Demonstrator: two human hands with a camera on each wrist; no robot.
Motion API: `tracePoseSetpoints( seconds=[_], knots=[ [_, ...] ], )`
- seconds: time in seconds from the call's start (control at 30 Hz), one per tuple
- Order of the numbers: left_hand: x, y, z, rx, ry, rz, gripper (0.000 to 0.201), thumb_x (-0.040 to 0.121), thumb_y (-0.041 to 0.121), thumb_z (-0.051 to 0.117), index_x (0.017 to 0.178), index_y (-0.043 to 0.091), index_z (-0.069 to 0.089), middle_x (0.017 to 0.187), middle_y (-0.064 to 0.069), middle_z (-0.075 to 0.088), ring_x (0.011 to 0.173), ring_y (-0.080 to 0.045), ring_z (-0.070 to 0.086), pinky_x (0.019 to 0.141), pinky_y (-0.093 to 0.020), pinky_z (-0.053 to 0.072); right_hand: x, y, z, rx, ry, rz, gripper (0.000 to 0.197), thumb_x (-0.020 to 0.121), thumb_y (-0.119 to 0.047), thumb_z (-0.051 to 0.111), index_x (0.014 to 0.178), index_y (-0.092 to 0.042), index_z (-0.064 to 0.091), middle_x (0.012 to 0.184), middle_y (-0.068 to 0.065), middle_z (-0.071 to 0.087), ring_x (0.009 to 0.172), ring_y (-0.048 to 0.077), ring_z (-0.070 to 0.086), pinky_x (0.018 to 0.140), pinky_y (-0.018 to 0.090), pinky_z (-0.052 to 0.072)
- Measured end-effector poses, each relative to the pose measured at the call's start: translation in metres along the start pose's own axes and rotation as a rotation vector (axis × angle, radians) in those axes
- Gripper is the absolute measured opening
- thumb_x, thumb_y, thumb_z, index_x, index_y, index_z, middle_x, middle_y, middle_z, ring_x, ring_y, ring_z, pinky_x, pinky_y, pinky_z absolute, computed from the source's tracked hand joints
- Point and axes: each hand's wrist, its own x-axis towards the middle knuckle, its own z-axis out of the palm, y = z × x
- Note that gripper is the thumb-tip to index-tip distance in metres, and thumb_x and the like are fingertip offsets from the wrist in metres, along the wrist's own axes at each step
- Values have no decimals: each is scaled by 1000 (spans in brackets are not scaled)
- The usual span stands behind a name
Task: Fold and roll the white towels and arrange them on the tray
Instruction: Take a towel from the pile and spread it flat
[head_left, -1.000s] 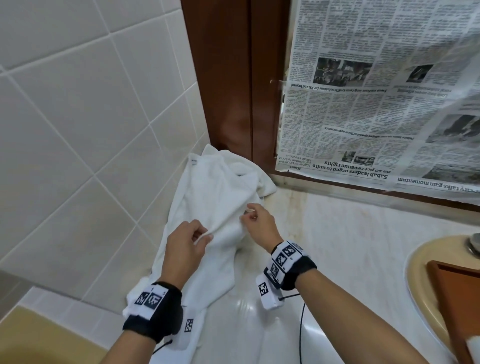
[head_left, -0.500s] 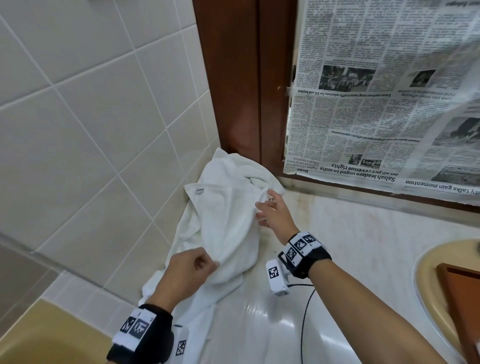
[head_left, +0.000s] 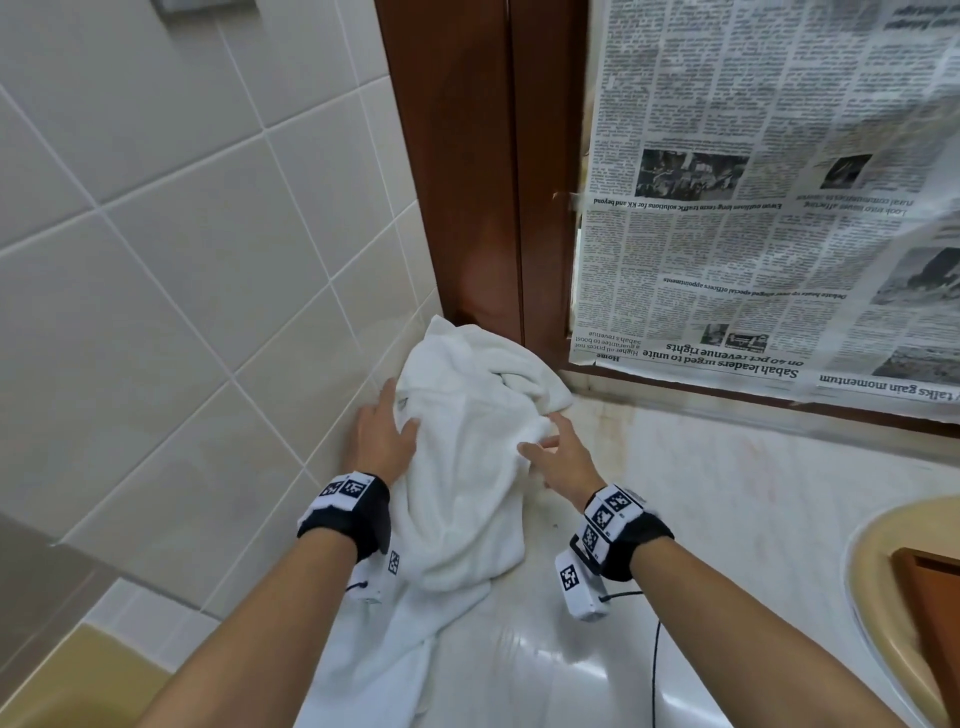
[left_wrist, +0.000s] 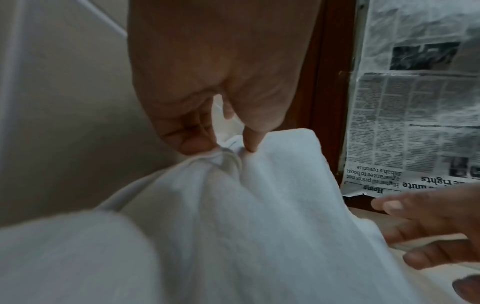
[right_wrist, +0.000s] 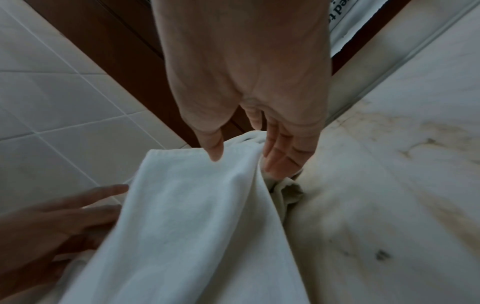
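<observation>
A crumpled white towel (head_left: 467, 467) lies on the pale counter against the tiled wall, its near end trailing toward me. My left hand (head_left: 384, 441) grips its left side, thumb on top; the left wrist view shows thumb and fingertips (left_wrist: 249, 142) pinching a gathered fold of the towel (left_wrist: 259, 216). My right hand (head_left: 556, 452) holds the right side: its thumb (right_wrist: 215, 152) lies on the hem of the towel (right_wrist: 194, 205) and straight fingers (right_wrist: 283, 156) sit beneath the fold. A brown wooden tray (head_left: 935, 623) shows at the right edge.
The tray sits over a beige basin (head_left: 872, 571) at the right. A dark wooden frame (head_left: 483, 182) stands behind the towel, with newspaper (head_left: 753, 208) taped over the window. Tiled wall (head_left: 182, 286) runs along the left; marble counter (head_left: 727, 493) spreads to the right.
Both hands have moved toward the towel's far end. The left hand went from the towel's near middle to its left side by the wall, and the towel is more bunched between them.
</observation>
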Motion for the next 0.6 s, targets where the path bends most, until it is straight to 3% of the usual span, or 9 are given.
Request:
tracePoseSetpoints(
  seconds=[0.1, 0.2, 0.27, 0.33, 0.4, 0.43, 0.5, 0.6],
  knots=[
    [11, -7, 4, 53, -97, -27, 54, 97, 25, 51, 149, 25, 38, 116, -25, 62, 113, -39, 55, 94, -38, 44, 8, -1, 1, 73, -34, 54, 72, 88, -34, 72, 148, -28, 34, 119, 6, 57, 101, 24, 64, 81, 40, 59],
    [14, -6, 3, -3, -69, 4, 58, 95, 11, 50, 151, 20, 39, 113, -23, 65, 108, -38, 58, 94, -37, 46, 17, -3, 6, 107, -26, 62, 64, 90, -29, 71, 145, -28, 38, 113, 5, 58, 85, 22, 65, 68, 35, 55],
    [15, -7, 0, -30, -35, 21, 54, 94, 6, 49, 147, 14, 43, 99, -16, 67, 99, -32, 59, 89, -33, 44, 20, -4, 10, 89, -6, 40, 51, 90, -26, 71, 136, -26, 49, 106, 4, 56, 79, 21, 61, 63, 33, 52],
    [13, -10, -1, -60, -5, 11, 52, 93, 5, 49, 144, 15, 45, 79, -8, 62, 84, -28, 57, 78, -31, 43, 19, -4, 14, 7, 17, -11, 37, 90, -21, 70, 125, -23, 58, 103, 3, 56, 84, 21, 60, 71, 36, 54],
    [11, -11, -3, -87, -1, 24, 61, 92, 7, 50, 150, 23, 38, 70, -4, 60, 74, -25, 57, 73, -30, 42, 18, -5, 16, -130, 33, -109, 40, 90, -16, 67, 128, -24, 57, 109, 4, 51, 97, 21, 56, 89, 39, 52],
    [11, -13, -3, -88, -20, 34, 64, 93, 10, 51, 152, 28, 34, 73, -5, 63, 75, -24, 59, 74, -31, 44, 18, -7, 18, -190, 22, -148, 48, 90, -15, 65, 135, -27, 53, 114, 5, 47, 102, 20, 53, 95, 38, 49],
    [16, -13, -5, -60, -57, 47, 62, 96, 20, 52, 153, 37, 32, 95, -12, 70, 87, -29, 63, 83, -34, 49, 19, -12, 19, -278, -3, -187, 59, 90, -15, 63, 145, -30, 44, 121, 6, 39, 107, 19, 48, 99, 33, 45],
    [22, -6, -7, -71, -115, 26, 52, 100, 33, 52, 150, 38, 38, 129, -9, 65, 113, -30, 61, 98, -30, 44, 22, -19, 20, -368, -6, -187, 50, 92, -19, 63, 140, -27, 51, 117, 7, 40, 102, 19, 49, 93, 25, 40]
  ],
)
